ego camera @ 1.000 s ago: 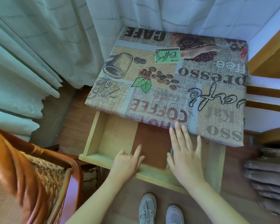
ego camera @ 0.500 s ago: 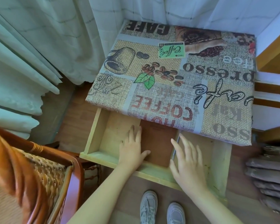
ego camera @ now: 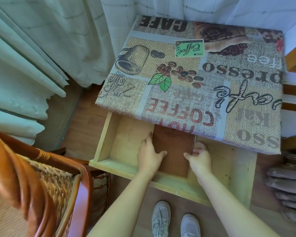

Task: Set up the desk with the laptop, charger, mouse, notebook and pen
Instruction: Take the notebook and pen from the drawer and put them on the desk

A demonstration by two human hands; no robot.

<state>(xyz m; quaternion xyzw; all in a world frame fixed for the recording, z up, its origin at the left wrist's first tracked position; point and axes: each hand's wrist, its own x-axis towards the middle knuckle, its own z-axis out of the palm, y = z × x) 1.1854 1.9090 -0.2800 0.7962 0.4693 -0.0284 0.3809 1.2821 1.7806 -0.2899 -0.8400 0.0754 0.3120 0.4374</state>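
Observation:
A brown notebook (ego camera: 174,147) lies flat in the open pale wooden drawer (ego camera: 126,166) under the desk. The desk (ego camera: 195,79) is covered with a coffee-print cloth. My left hand (ego camera: 149,154) rests on the notebook's left edge, fingers along the side and thumb on the cover. My right hand (ego camera: 199,157) curls around the right edge, where a thin dark strip (ego camera: 194,142), perhaps a pen, runs along the notebook. The notebook's far end is hidden under the cloth's overhang. No laptop, charger or mouse is in view.
A wicker chair with an orange-brown wooden frame (ego camera: 41,177) stands at the left, close to the drawer. Pale curtains (ego camera: 41,48) hang behind and to the left. My white shoes (ego camera: 176,219) are below the drawer front. A radiator-like ribbed object (ego camera: 289,185) sits at the right.
Both hands have moved from lying flat over the drawer to the notebook's two side edges, the fingers curling around them. The view has shifted slightly closer.

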